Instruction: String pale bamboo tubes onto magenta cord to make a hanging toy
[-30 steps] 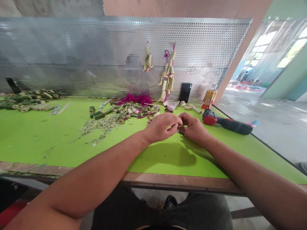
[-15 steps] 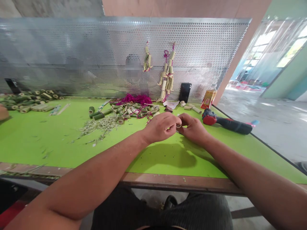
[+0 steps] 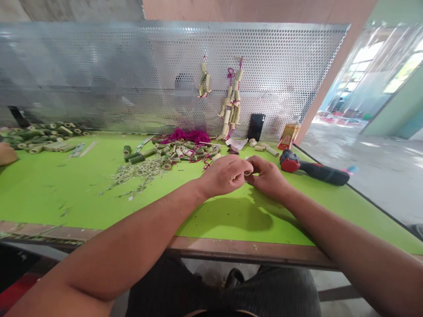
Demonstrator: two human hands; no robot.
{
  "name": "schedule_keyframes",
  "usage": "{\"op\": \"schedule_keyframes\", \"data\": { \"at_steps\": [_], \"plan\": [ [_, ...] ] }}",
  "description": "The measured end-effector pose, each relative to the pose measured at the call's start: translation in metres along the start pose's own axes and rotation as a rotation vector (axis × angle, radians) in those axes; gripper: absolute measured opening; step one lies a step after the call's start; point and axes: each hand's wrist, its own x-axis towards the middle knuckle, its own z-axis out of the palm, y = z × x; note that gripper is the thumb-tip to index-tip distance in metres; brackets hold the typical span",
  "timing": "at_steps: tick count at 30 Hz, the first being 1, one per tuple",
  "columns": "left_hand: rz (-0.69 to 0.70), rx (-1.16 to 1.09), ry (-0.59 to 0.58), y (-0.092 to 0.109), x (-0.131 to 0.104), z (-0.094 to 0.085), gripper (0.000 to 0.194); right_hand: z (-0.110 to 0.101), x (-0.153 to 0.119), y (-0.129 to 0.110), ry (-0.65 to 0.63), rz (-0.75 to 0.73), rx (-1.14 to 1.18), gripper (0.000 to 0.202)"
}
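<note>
My left hand (image 3: 226, 177) is closed, its fingers curled round a short bamboo piece (image 3: 247, 173) whose pale round end just shows. Against it, my right hand (image 3: 268, 177) meets the left, thumb and forefinger pinched at that same end. Most of the piece is hidden by my fingers, and a small greyish bit below the fingertips is too small to make out. Both hands are held above the green table top (image 3: 228, 220). Just beyond them lie a heap of cut bamboo pieces (image 3: 168, 164) and a bundle of purple cord (image 3: 188, 135).
A red and black power tool (image 3: 319, 171) lies right of my hands. Behind stand a bottle (image 3: 289, 134) and a black phone (image 3: 256, 127). Strung bamboo figures (image 3: 228, 108) hang on the perforated metal panel (image 3: 139, 66). Bamboo shavings (image 3: 139, 174) and another person's hand (image 3: 6, 154) are at left.
The whole view has shifted slightly. My hands keep the same grip on the bamboo piece, and the other person's hand at the left edge shows a little more.
</note>
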Motion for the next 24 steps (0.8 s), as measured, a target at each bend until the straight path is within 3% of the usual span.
{"op": "schedule_keyframes", "data": {
  "at_steps": [24],
  "plan": [
    [-0.126, -0.145, 0.029, 0.0034, 0.0018, 0.0012, 0.033, 0.0026, -0.0006, 0.0020, -0.010, 0.006, 0.090, 0.011]
  ]
}}
